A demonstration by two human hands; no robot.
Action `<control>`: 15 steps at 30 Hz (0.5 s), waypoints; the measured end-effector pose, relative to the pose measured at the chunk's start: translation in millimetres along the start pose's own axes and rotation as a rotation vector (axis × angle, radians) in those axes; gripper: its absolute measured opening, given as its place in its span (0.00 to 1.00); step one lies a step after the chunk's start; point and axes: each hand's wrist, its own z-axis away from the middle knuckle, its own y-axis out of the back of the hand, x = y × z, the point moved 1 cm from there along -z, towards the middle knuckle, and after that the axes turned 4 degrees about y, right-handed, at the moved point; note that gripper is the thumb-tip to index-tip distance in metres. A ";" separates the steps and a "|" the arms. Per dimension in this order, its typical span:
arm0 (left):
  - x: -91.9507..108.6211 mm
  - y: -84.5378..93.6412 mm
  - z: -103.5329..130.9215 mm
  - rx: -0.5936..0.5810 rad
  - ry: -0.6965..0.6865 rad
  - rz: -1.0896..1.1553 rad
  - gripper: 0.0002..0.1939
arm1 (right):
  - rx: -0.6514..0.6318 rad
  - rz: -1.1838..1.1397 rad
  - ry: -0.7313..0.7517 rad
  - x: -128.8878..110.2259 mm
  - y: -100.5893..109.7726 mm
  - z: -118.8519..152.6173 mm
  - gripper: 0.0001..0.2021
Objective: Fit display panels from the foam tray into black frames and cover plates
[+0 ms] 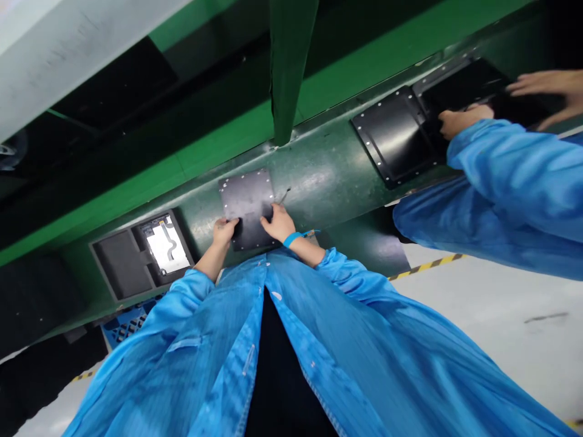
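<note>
At the worktop's [314, 164] near edge, a dark panel [248, 209] is being gripped at its left side by the left hand [225, 230] and steadied at its right by the partly open right hand [279, 223].

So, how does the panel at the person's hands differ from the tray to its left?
The panel looks flat; the tray has recessed compartments. The left hand and right hand touch the panel, while neither touches the tray. Both are dark, four-sided and lie on the green bench.
</note>
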 end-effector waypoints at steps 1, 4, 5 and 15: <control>4.3 -9.4 -0.6 -0.012 -0.007 0.010 0.14 | 0.037 -0.012 -0.019 8.5 4.0 -1.1 0.32; 11.2 -28.9 -2.2 -0.076 -0.031 -0.004 0.15 | 0.120 -0.077 -0.043 29.5 11.8 -5.2 0.34; 11.4 -32.1 -1.8 -0.104 -0.033 -0.014 0.16 | 0.125 -0.095 -0.041 34.3 13.1 -6.1 0.34; 19.3 -37.5 9.3 -0.214 -0.040 -0.004 0.16 | 0.085 -0.074 -0.015 47.0 20.8 -12.1 0.37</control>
